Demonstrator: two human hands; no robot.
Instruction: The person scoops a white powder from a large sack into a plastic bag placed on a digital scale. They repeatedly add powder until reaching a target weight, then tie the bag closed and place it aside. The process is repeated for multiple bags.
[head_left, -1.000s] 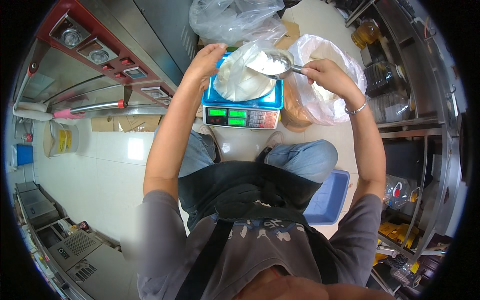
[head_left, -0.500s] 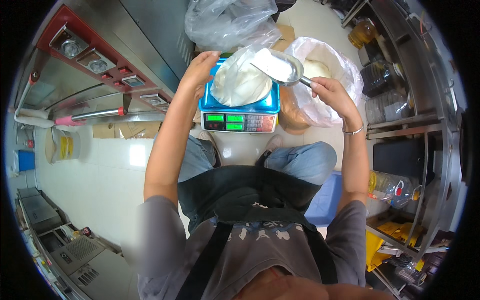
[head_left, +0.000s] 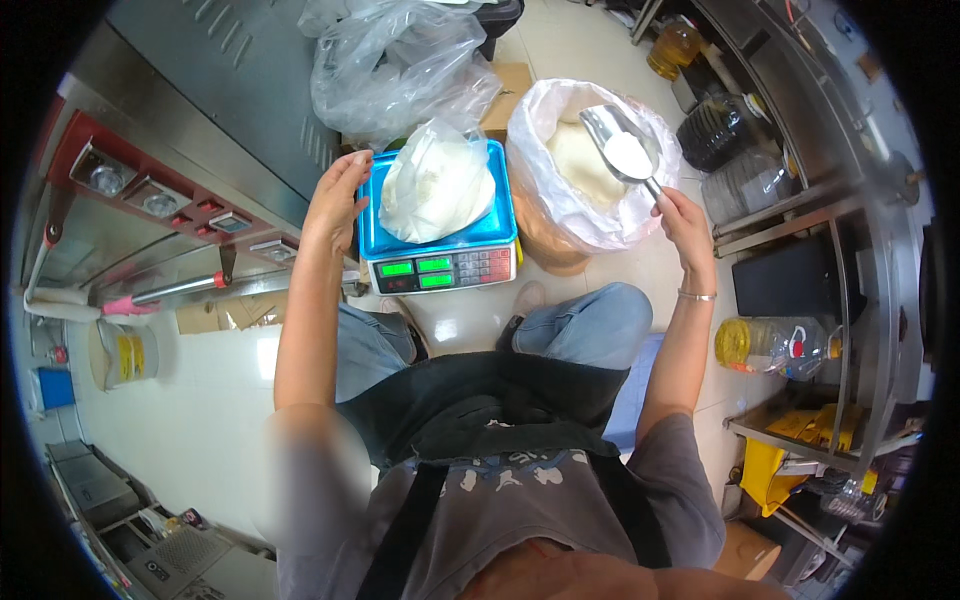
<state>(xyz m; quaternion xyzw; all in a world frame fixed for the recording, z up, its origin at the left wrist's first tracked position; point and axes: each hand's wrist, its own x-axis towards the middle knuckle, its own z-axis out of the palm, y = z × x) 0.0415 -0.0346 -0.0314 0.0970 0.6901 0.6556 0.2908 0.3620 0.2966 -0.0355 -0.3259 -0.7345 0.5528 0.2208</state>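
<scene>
My right hand (head_left: 684, 226) is closed round the handle of a metal scoop (head_left: 603, 124), which carries some white powder. The scoop hangs above a white plastic-lined sack (head_left: 535, 120) of off-white powder. Left of the sack stands a digital scale (head_left: 490, 268) with a blue pan and green-lit displays. A clear plastic bag (head_left: 437, 190) with white powder sits on its pan, its top loosely gathered. Beside the pan's left edge, my left hand (head_left: 338, 196) holds nothing; its thumb and fingers are apart.
A large clear plastic bag (head_left: 400, 75) lies behind the scale. Steel equipment with a red control panel (head_left: 130, 185) stands at left. On the right, a metal rack (head_left: 775, 230) holds several jugs, including an oil jug (head_left: 765, 345). A blue tub (head_left: 635, 385) is beside my right leg.
My right hand has swung the scoop right, from over the bag on the scale to over the sack. It carries less powder now. The whole view has shifted.
</scene>
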